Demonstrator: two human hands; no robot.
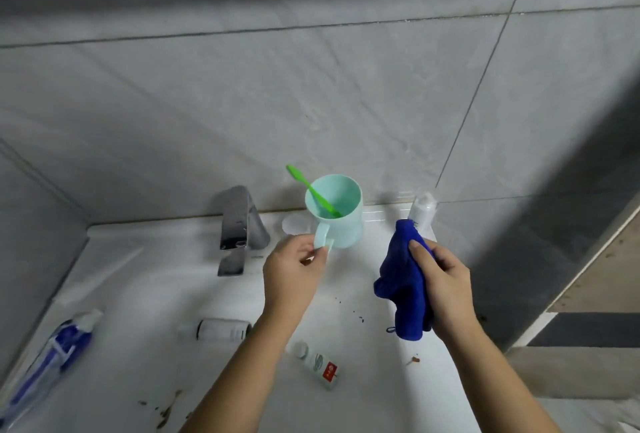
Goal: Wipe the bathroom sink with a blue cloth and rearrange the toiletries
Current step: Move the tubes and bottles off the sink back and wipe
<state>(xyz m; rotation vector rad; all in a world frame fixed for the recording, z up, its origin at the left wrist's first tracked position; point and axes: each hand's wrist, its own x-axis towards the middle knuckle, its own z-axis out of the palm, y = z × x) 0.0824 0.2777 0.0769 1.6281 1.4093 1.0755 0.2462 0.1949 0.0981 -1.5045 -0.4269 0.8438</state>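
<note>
My left hand (294,268) pinches the handle of a mint-green cup (341,214) at the back of the white sink top (166,280). A green toothbrush (311,190) leans inside the cup. My right hand (440,280) grips a bunched blue cloth (401,280) that hangs down just right of the cup. A white bottle (423,209) stands behind the cloth at the back right corner. A blue and white toothpaste tube (52,360) lies at the left. A small white bottle (221,328) lies on its side in the middle, and a small tube with a red label (318,365) lies near my left forearm.
A chrome faucet (239,224) stands left of the cup. A round white lid (292,224) sits between faucet and cup. Brown specks and stains (166,412) mark the counter at the front and right. Grey tiled walls close in behind and on the left.
</note>
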